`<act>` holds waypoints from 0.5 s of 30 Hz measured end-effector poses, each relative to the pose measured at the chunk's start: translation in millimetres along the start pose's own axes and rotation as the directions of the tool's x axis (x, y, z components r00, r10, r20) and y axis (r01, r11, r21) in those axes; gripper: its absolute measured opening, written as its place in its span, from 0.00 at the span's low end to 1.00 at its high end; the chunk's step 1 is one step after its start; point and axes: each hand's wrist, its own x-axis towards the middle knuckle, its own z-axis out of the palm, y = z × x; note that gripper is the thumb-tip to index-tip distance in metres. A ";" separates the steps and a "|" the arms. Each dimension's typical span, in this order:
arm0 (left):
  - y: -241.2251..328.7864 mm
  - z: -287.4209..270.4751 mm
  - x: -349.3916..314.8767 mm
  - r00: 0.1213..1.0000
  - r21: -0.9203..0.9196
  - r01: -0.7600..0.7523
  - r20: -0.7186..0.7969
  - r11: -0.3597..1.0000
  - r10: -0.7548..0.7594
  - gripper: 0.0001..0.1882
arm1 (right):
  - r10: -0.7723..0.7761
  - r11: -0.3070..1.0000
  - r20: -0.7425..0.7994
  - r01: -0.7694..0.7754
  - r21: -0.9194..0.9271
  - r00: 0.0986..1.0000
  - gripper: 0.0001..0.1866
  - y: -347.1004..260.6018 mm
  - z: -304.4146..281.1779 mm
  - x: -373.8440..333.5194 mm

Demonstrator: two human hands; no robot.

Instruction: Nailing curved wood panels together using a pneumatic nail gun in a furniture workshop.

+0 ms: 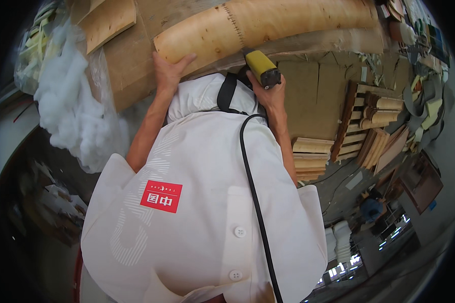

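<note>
A long curved plywood panel (197,40) lies across the far side in front of me. A row of dark staple-like marks crosses it along a seam. My left hand (170,69) grips the panel's near left corner, thumb spread along the near edge and fingers at the left end. My right hand (271,91) is closed around a yellow and black staple gun (261,65). The gun's nose meets the near edge of the panel, at the lower end of the dark row. My right fingers are partly hidden behind the tool.
Another plywood piece (111,25) lies at the far left, beside white fluffy stuffing (68,101) in clear plastic. Stacked curved wooden pieces (379,111) and flat boards (311,156) stand at right. A black cable (253,187) runs down my white shirt.
</note>
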 end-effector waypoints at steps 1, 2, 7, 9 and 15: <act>0.0 -0.8 0.8 1.000 0.000 -0.002 0.008 1.000 0.002 0.35 | 0.015 1.000 0.022 -0.015 -0.005 1.000 0.17 -2.8 -0.3 2.7; -1.3 -3.9 2.4 1.000 -0.007 0.005 0.015 1.000 -0.005 0.34 | 0.030 1.000 0.044 -0.030 -0.011 0.999 0.17 -4.3 -1.8 4.4; -7.2 -3.8 2.5 0.998 0.082 0.032 -0.052 0.996 -0.027 0.32 | -0.003 1.000 -0.098 0.005 0.018 0.995 0.19 13.9 -17.0 -2.2; -7.7 -4.4 1.1 0.994 0.016 0.067 -0.087 0.998 -0.065 0.31 | 0.040 0.999 -0.136 -0.037 0.029 0.990 0.20 17.3 -29.7 -4.7; 3.8 2.4 0.7 0.971 -0.211 0.188 -0.108 0.959 -0.214 0.27 | 0.234 0.971 -0.318 -0.234 0.036 0.919 0.24 62.7 -66.5 -4.4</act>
